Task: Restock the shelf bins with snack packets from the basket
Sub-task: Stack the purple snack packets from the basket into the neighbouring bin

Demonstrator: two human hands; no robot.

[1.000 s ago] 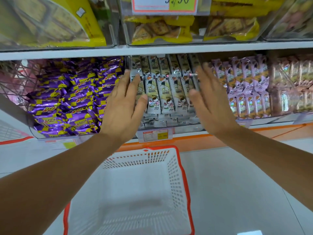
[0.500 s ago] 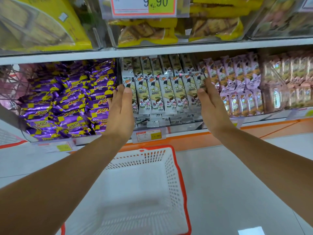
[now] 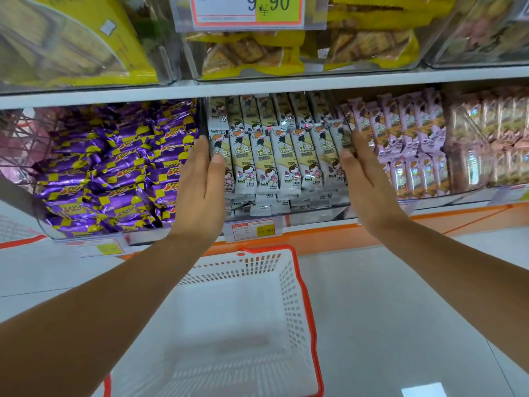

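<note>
A clear shelf bin (image 3: 286, 216) in the middle holds rows of white snack packets (image 3: 282, 159) with cartoon figures. My left hand (image 3: 200, 193) lies flat with straight fingers against the left end of the front row. My right hand (image 3: 369, 184) lies flat against the right end of that row. Neither hand grips a packet. Below them stands a white basket (image 3: 303, 296) with a red rim, and I see nothing inside it.
Purple and yellow packets (image 3: 114, 173) fill the bin to the left, pink packets (image 3: 406, 144) the bin to the right. Yellow biscuit bags (image 3: 257, 53) sit on the upper shelf behind a price tag (image 3: 246, 10). White floor (image 3: 400, 310) lies beside the basket.
Both hands have moved apart from over the white packets to the two ends of the front row and lowered a little. The packets now stand uncovered between them.
</note>
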